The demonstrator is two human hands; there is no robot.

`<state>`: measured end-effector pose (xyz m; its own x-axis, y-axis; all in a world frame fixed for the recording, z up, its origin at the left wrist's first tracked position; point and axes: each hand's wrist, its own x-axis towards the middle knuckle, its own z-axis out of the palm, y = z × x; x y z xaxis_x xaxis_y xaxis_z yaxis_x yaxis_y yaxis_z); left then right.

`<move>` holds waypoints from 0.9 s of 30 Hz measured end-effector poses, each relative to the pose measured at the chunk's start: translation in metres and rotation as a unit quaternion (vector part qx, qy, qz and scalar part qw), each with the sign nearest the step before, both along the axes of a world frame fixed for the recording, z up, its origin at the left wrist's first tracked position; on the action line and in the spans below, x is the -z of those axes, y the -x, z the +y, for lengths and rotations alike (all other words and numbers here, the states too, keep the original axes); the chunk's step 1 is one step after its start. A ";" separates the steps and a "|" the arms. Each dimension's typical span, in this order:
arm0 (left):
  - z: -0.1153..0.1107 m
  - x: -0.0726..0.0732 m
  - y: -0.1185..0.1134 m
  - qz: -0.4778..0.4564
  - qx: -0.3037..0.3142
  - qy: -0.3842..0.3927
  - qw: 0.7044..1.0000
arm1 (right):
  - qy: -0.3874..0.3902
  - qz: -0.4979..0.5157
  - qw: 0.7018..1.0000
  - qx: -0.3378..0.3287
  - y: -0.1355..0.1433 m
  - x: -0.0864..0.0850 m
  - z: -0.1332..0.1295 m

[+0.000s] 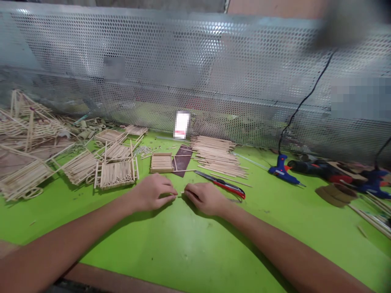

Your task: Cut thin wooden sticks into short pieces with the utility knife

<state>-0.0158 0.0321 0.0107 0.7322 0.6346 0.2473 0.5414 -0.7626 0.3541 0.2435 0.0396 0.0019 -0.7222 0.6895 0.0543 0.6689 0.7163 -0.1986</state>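
Observation:
My left hand [154, 192] is low over the green table, thumb and fingertips drawn together at their ends. Facing it, my right hand [206, 197] is closed, its fingers curled inward. A tiny pale stick piece [182, 192] shows at the right fingertips, in the narrow gap between the hands; what either hand grips is mostly hidden. Just beyond them lies a small wooden stick frame [161, 162] with two long sticks reaching right over a dark sheet [182, 165]. A red and black utility knife [226, 185] with its blade out lies behind my right hand.
Thin wooden sticks [216, 156] are spread in a pile behind the knife. Several stick-built models [117, 173] crowd the left. At right are a blue glue gun [282, 171] with a black cord and a brown tape roll [336, 194]. A perforated metal screen [171, 77] stands behind.

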 end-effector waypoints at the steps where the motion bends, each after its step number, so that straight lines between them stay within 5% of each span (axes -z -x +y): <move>1: 0.001 0.001 0.000 0.009 -0.002 -0.005 1.000 | 0.003 0.001 1.000 0.001 0.000 0.000 0.000; 6: 0.002 0.002 0.001 -0.001 -0.031 0.022 0.999 | 0.010 0.002 1.000 0.004 0.000 0.000 0.000; 14: 0.000 -0.008 0.001 -0.094 -0.110 0.200 0.969 | 0.011 -0.004 1.000 0.000 0.002 -0.002 0.000; 21: 0.001 -0.005 0.001 -0.130 -0.119 0.202 0.963 | 0.016 -0.004 1.000 0.004 0.002 -0.001 0.000; 27: 0.005 0.007 0.002 -0.056 -0.080 0.180 0.979 | 0.005 -0.011 1.000 0.007 0.001 -0.001 0.000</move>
<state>-0.0177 0.0369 0.0039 0.5979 0.7994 0.0592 0.5860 -0.4863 0.6481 0.2424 0.0396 0.0027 -0.7137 0.6998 0.0306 0.6831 0.7050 -0.1908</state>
